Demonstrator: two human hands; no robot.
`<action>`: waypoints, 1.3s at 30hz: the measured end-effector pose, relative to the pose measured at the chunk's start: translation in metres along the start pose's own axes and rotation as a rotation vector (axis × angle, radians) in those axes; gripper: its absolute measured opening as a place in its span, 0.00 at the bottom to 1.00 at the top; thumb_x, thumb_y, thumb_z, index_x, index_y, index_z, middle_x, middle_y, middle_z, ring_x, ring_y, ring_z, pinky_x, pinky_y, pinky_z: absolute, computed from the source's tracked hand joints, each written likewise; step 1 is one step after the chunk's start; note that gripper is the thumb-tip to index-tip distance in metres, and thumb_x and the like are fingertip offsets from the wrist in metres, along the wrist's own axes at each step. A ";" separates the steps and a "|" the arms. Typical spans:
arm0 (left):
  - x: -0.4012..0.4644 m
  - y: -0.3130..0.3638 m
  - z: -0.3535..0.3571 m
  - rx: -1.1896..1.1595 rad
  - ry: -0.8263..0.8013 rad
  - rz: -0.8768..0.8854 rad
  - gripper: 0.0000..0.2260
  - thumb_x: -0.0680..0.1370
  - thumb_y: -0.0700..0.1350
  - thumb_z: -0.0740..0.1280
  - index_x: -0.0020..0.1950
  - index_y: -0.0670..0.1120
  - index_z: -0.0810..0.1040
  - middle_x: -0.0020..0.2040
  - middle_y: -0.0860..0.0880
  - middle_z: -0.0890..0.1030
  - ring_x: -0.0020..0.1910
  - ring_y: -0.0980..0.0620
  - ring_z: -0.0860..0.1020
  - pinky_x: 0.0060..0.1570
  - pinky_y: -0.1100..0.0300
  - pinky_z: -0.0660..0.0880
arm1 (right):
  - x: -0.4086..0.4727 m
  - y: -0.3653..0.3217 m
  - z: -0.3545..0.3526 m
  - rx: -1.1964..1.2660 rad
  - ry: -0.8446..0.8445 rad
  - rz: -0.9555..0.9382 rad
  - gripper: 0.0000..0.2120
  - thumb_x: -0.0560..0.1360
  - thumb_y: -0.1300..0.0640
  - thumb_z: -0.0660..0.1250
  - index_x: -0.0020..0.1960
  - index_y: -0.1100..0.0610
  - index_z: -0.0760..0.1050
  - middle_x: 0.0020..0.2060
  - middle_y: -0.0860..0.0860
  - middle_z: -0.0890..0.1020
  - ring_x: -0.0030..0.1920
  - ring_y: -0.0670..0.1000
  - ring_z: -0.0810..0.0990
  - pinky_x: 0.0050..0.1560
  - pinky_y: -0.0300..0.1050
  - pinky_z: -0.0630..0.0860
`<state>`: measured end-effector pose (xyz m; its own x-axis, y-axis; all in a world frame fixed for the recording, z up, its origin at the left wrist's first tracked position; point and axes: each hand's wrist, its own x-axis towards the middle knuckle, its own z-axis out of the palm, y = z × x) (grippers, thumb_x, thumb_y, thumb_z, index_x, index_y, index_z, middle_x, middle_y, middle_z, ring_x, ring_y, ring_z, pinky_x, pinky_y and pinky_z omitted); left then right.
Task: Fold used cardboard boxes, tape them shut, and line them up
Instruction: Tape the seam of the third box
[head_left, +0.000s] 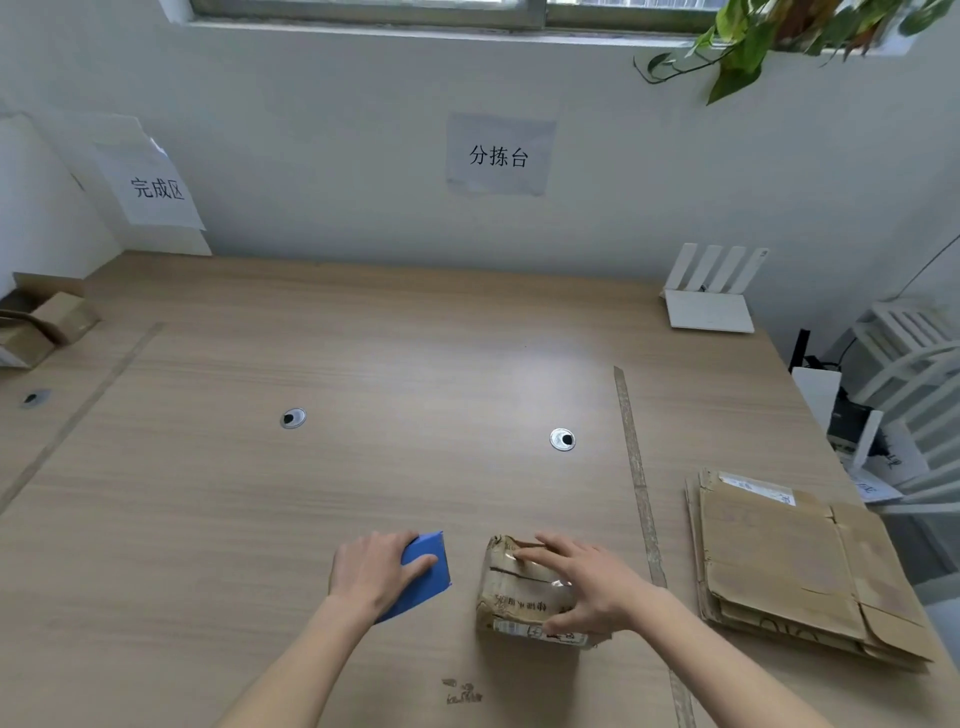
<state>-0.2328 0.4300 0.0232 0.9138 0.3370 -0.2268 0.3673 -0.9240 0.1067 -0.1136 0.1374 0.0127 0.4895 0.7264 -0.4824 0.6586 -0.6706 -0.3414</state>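
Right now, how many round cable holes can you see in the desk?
3: one left of centre, one right of centre, one near the left edge. Cardboard may hide others.

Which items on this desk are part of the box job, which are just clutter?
Job:
- small taped box, held by right hand
- blue tape dispenser, under left hand
- stack of flattened cardboard, near right
- finished boxes, far left

Lying about:
- white router
- wall signs
- hanging plant
- desk grommets
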 end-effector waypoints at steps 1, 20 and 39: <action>0.001 0.003 -0.004 -0.003 0.006 -0.002 0.20 0.77 0.67 0.58 0.64 0.62 0.76 0.48 0.54 0.83 0.47 0.51 0.80 0.39 0.58 0.70 | -0.002 -0.001 -0.001 -0.015 0.010 0.022 0.46 0.69 0.35 0.73 0.78 0.32 0.50 0.81 0.46 0.55 0.78 0.52 0.59 0.76 0.53 0.60; 0.011 0.028 -0.036 -0.027 0.023 0.043 0.20 0.78 0.67 0.58 0.66 0.62 0.76 0.51 0.55 0.83 0.39 0.53 0.72 0.39 0.58 0.69 | 0.006 -0.035 0.044 0.067 0.270 0.161 0.40 0.71 0.30 0.30 0.82 0.39 0.42 0.78 0.42 0.32 0.80 0.46 0.34 0.81 0.47 0.42; 0.019 0.042 -0.068 -0.210 0.164 0.258 0.32 0.69 0.77 0.48 0.67 0.68 0.73 0.51 0.60 0.84 0.44 0.56 0.81 0.41 0.60 0.74 | 0.030 -0.064 -0.031 1.063 0.379 0.086 0.20 0.85 0.53 0.57 0.76 0.47 0.67 0.71 0.45 0.74 0.72 0.45 0.71 0.73 0.46 0.69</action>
<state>-0.1881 0.4097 0.0898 0.9904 0.1375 -0.0103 0.1328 -0.9310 0.3400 -0.1233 0.2068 0.0451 0.7705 0.5491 -0.3238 -0.1173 -0.3772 -0.9187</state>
